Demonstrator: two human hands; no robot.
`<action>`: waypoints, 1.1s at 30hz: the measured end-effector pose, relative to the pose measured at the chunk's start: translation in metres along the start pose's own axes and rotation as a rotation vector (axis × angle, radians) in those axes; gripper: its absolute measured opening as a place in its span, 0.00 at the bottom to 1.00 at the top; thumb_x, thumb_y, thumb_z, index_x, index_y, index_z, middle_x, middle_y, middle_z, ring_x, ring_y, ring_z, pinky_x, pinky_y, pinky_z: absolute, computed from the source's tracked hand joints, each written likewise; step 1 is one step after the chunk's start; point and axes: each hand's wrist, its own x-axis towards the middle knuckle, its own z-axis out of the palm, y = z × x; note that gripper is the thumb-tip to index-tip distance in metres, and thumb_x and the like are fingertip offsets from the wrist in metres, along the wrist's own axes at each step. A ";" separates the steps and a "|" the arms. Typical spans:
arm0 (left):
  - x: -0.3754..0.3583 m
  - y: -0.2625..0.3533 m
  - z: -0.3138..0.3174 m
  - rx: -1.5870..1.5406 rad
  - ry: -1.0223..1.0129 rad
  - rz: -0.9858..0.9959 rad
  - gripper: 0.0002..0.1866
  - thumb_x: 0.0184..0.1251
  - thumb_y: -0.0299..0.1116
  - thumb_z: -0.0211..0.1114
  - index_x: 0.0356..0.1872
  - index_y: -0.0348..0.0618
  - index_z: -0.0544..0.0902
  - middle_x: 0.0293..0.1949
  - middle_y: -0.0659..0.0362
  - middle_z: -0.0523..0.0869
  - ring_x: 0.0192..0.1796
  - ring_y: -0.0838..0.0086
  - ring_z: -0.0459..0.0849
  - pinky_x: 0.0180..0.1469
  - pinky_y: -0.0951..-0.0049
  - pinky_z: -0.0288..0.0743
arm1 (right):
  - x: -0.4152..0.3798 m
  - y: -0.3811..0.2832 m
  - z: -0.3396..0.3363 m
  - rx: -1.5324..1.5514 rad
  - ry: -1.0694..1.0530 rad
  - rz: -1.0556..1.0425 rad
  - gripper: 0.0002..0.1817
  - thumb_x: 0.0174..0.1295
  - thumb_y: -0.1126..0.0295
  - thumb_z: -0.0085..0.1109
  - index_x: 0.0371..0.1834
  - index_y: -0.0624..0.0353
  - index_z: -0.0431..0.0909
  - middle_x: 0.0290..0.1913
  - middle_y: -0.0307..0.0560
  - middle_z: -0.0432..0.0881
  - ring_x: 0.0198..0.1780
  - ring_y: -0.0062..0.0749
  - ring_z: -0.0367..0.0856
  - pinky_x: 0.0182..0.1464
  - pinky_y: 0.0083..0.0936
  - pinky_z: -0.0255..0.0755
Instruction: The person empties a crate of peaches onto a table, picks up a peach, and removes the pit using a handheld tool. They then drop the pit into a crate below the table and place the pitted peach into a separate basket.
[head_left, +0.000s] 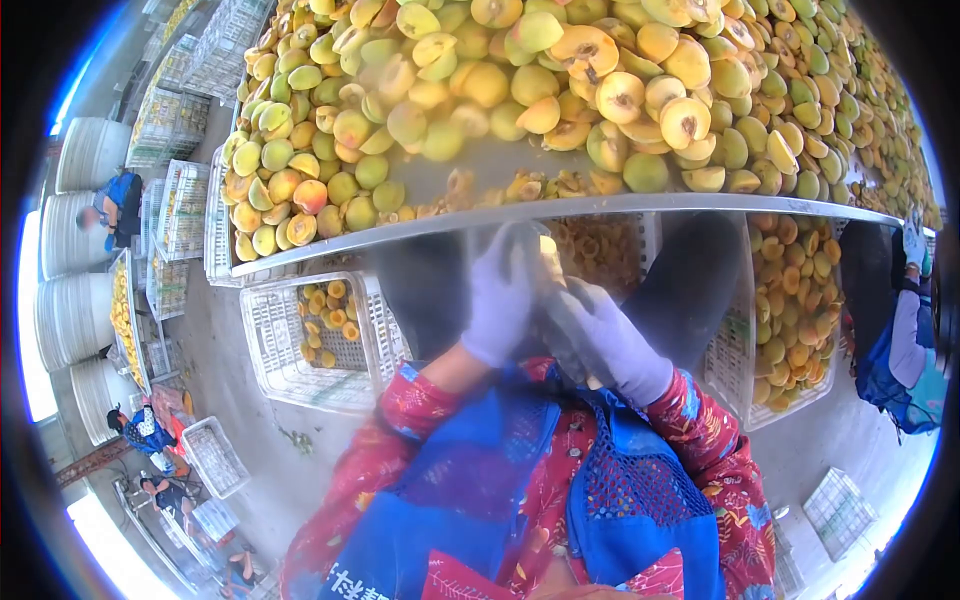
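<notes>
Yellow, small piece of fruit (549, 258) pinched up between two gloved hands, just under the shiny metal table edge (560, 210), right near the middle. Left hand (500, 300) in a pale purple glove, fingers curled shut around the fruit from 9 o'clock. Right hand (610, 335) in the same kind of glove, closed near the fruit from 4 o'clock; hard to tell if something thin is held in it, too blurry. Red flowery sleeves and a blue mesh apron (640, 490) at 6 o'clock. Big heap of yellow-green halved peaches (520, 90) on the table at 12 o'clock. White plastic crate with a few peach halves (325, 340) on the grey floor at 9 o'clock. Another white crate full of peach halves (790, 320) at 3 o'clock. Person in blue (905, 330) standing by it, far right. White round tubs (85, 155) at 10 o'clock, with a person in blue (120, 205) beside them.
</notes>
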 end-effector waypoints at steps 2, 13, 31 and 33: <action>0.000 -0.004 0.000 0.121 0.034 0.176 0.12 0.71 0.30 0.55 0.51 0.38 0.79 0.39 0.50 0.83 0.37 0.66 0.82 0.41 0.68 0.76 | 0.002 0.015 -0.006 0.463 -0.117 0.146 0.18 0.62 0.74 0.48 0.55 0.68 0.71 0.38 0.55 0.75 0.33 0.37 0.77 0.30 0.29 0.69; 0.000 -0.014 0.002 0.477 -0.052 0.400 0.16 0.63 0.27 0.61 0.52 0.37 0.77 0.46 0.49 0.86 0.44 0.52 0.85 0.49 0.55 0.78 | 0.005 0.038 -0.002 1.296 -0.240 0.362 0.15 0.76 0.54 0.45 0.43 0.53 0.72 0.19 0.34 0.67 0.14 0.19 0.65 0.15 0.16 0.58; -0.012 -0.056 -0.094 0.344 0.247 0.039 0.19 0.79 0.42 0.51 0.56 0.37 0.77 0.50 0.50 0.84 0.51 0.60 0.83 0.56 0.58 0.78 | 0.005 0.048 -0.023 1.684 -0.303 0.193 0.23 0.77 0.49 0.38 0.44 0.60 0.70 0.17 0.34 0.62 0.10 0.18 0.57 0.12 0.17 0.54; -0.025 -0.042 -0.139 0.786 0.462 0.014 0.20 0.76 0.44 0.54 0.58 0.39 0.77 0.50 0.46 0.83 0.53 0.51 0.82 0.59 0.56 0.75 | 0.002 0.052 -0.027 1.666 -0.217 0.231 0.23 0.77 0.49 0.38 0.44 0.60 0.71 0.17 0.34 0.62 0.11 0.19 0.57 0.12 0.17 0.54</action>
